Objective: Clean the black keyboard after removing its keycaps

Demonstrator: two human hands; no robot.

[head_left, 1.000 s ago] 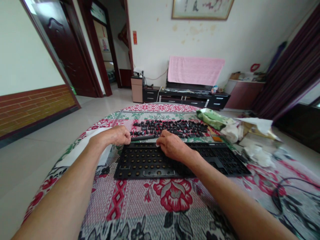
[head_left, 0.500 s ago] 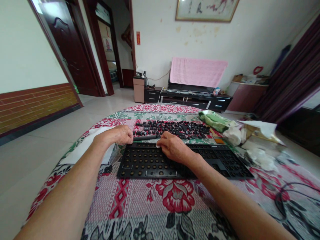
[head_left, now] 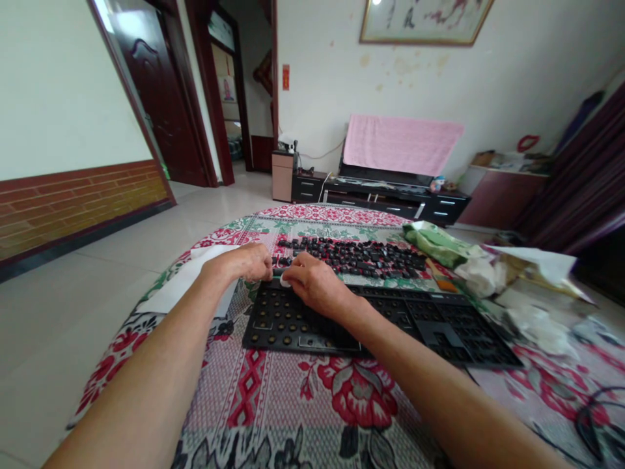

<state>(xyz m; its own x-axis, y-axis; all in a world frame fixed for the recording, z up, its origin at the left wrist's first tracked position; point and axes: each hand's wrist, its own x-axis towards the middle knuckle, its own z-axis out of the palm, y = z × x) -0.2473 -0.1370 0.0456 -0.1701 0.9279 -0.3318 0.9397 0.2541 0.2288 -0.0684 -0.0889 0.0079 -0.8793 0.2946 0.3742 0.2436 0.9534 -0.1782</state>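
Note:
My left hand [head_left: 251, 262] is closed on one end of a long dark keycap [head_left: 278, 271], which looks like a spacebar; most of it is hidden between the hands. My right hand [head_left: 316, 284] pinches a white wipe [head_left: 284, 280] against that keycap, close to the left fingers. Both hands are over the far left edge of a black keyboard [head_left: 439, 333], whose key sockets lie bare. Beyond it, many loose black keycaps [head_left: 364, 255] are spread on the tablecloth.
White paper [head_left: 180, 281] lies to the left. At the right are a brush [head_left: 442, 277], a green packet [head_left: 432, 242], crumpled tissues [head_left: 540, 329] and a black cable [head_left: 588, 423]. The flowered tablecloth [head_left: 288, 391] covers the table; its rounded far edge faces a TV stand [head_left: 375, 197].
My right hand has slid left along the keycap with the wipe, closing up to my left hand. The view has turned slightly left, so things appear shifted right.

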